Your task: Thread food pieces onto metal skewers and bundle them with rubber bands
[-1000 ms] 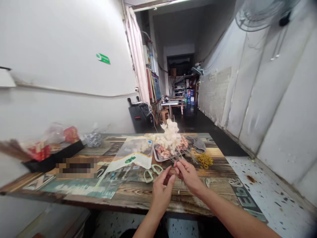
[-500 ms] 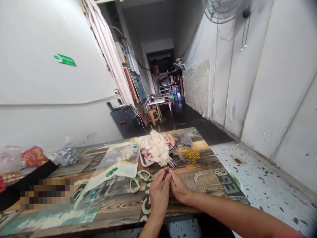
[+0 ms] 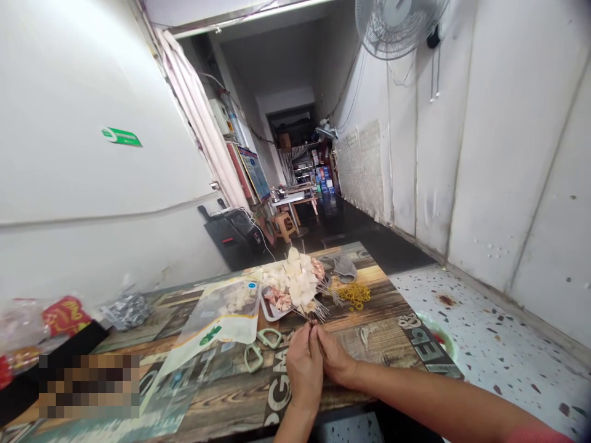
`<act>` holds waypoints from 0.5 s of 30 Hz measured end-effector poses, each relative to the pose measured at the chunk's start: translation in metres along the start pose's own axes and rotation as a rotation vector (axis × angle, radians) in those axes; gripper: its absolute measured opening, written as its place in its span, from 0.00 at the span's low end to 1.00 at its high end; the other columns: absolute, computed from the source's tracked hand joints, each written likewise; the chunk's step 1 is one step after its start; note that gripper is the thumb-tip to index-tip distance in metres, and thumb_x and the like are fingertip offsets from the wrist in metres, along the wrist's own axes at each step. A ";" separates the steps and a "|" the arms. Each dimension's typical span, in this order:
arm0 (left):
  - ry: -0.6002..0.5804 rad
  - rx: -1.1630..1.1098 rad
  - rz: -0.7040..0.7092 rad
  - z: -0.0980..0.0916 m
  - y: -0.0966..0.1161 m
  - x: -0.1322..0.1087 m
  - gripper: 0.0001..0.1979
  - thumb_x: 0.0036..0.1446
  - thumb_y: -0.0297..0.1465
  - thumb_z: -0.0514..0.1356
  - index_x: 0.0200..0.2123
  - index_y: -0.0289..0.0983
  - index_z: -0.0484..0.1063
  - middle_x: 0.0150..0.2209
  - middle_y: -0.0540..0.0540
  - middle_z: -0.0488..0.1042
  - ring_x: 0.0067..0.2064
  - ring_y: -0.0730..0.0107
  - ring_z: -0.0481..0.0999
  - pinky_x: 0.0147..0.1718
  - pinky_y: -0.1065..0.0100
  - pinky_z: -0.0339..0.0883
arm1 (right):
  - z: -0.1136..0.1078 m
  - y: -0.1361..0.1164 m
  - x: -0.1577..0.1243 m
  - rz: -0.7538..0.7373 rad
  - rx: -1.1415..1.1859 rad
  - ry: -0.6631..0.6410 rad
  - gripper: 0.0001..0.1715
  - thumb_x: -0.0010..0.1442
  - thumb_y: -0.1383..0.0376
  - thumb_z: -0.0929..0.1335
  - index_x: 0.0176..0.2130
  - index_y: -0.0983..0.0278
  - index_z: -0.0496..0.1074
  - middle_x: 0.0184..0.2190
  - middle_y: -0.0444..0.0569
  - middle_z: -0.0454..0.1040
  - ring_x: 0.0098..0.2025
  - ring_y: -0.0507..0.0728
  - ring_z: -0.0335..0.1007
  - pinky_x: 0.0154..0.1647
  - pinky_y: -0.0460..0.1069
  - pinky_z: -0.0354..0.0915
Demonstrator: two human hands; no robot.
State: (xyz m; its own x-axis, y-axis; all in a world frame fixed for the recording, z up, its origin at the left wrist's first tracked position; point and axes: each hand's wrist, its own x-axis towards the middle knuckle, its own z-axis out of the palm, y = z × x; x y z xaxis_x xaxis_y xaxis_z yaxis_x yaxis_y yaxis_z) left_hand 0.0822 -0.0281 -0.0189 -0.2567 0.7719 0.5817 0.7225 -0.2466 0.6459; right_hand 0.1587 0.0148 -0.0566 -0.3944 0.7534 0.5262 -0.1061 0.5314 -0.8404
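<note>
My left hand (image 3: 305, 360) and my right hand (image 3: 338, 355) are pressed together at the near side of the table. Their fingers are wrapped round the lower ends of a bunch of skewers (image 3: 300, 277). Pale, whitish pieces of food are threaded on the upper part, fanned out away from me. Behind the bunch sits a white tray (image 3: 278, 317) holding pinkish raw meat (image 3: 277, 298). More thin metal sticks (image 3: 333, 296) lie just right of the bunch. Scissors with pale green handles (image 3: 261, 347) rest left of my hands, their blades hidden.
A clear plastic bag (image 3: 203, 307) with pale pieces in it lies left of the tray. Yellow rubber bands (image 3: 356, 296) are heaped on the right, near a grey cloth (image 3: 345, 269). At the far left are a black box edge (image 3: 69, 360) and a crumpled silvery bag (image 3: 125, 309).
My hands have closed more tightly together round the stick ends. The fan of skewers looks narrower and more upright. The camera view has tilted up slightly.
</note>
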 end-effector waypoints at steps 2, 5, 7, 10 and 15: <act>-0.020 -0.022 -0.048 -0.003 0.002 0.003 0.17 0.57 0.39 0.52 0.38 0.35 0.75 0.37 0.39 0.77 0.40 0.59 0.74 0.43 0.57 0.65 | 0.001 -0.001 0.000 -0.003 0.011 0.007 0.23 0.64 0.53 0.50 0.38 0.63 0.64 0.34 0.50 0.69 0.38 0.55 0.64 0.45 0.52 0.60; -0.066 -0.202 -0.197 -0.010 0.005 0.013 0.17 0.56 0.40 0.54 0.36 0.35 0.75 0.35 0.41 0.77 0.38 0.62 0.74 0.41 0.62 0.66 | -0.001 -0.011 0.006 0.057 -0.002 -0.006 0.19 0.63 0.54 0.54 0.34 0.63 0.63 0.27 0.46 0.66 0.31 0.53 0.62 0.39 0.51 0.62; -0.113 -0.385 -0.302 -0.014 0.007 0.021 0.17 0.53 0.41 0.56 0.36 0.33 0.75 0.30 0.44 0.76 0.34 0.66 0.73 0.35 0.67 0.66 | -0.009 -0.025 0.012 0.185 0.069 -0.097 0.17 0.62 0.53 0.56 0.30 0.63 0.61 0.21 0.41 0.61 0.23 0.50 0.58 0.30 0.49 0.62; -0.224 -0.612 -0.399 -0.018 0.011 0.031 0.19 0.50 0.42 0.59 0.35 0.31 0.74 0.18 0.52 0.67 0.24 0.74 0.67 0.25 0.74 0.62 | -0.030 -0.053 0.020 0.481 0.386 -0.344 0.16 0.60 0.54 0.59 0.28 0.62 0.59 0.13 0.35 0.54 0.14 0.46 0.46 0.19 0.44 0.57; -0.370 -0.327 -0.243 -0.039 0.028 0.033 0.19 0.54 0.44 0.55 0.28 0.33 0.74 0.20 0.49 0.70 0.23 0.73 0.67 0.27 0.70 0.64 | -0.066 -0.091 0.026 0.803 0.722 -0.486 0.12 0.60 0.64 0.60 0.26 0.65 0.60 0.11 0.32 0.48 0.13 0.43 0.36 0.14 0.39 0.44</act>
State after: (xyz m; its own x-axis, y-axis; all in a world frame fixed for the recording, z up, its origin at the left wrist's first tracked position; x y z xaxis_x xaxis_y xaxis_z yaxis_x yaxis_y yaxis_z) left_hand 0.0695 -0.0324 0.0377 -0.1055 0.9693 0.2219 0.4180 -0.1592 0.8944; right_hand 0.2184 0.0117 0.0424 -0.8720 0.4628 -0.1593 -0.0992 -0.4858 -0.8684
